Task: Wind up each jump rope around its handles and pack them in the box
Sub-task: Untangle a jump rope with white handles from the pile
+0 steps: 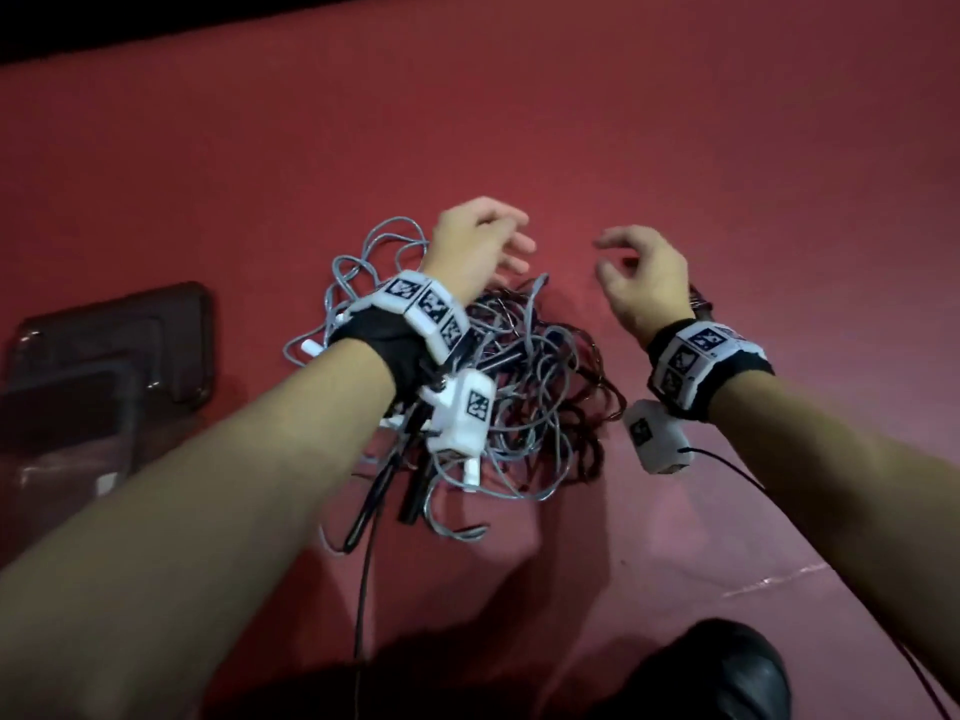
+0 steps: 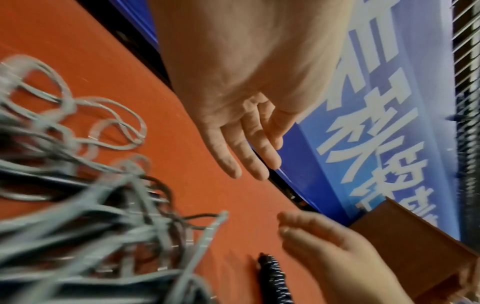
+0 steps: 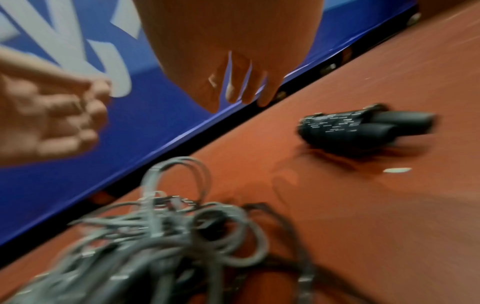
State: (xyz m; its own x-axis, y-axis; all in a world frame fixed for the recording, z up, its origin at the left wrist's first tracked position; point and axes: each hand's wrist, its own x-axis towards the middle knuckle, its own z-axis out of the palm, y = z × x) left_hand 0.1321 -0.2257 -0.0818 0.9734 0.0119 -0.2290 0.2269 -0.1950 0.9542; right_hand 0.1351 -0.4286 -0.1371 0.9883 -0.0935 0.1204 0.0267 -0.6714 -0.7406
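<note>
Left hand point(image 2: 246, 127) open above red surface point(image 2: 202, 185), fingers straight, holding nothing. Tangled grey ropes point(image 2: 85, 216) beside it. Right hand point(image 2: 337, 257) loosely curled; wound black rope point(image 2: 272, 275) just beside, brown box point(image 2: 415, 242) behind.

Matt red tabletop point(image 1: 675, 122), smooth grey corded ropes point(image 1: 524, 407), brown cardboard box point(image 2: 405, 242)

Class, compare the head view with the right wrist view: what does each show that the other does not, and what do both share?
Only the head view shows both forearms with their wristbands, a dark tray at the left and a black shoe.

Only the right wrist view shows the blue banner with white lettering, and the wound rope, a black bundle with both handles, lying plainly on the floor.

Both show the tangled ropes on the red floor, and the left hand and right hand above it, holding nothing.
</note>
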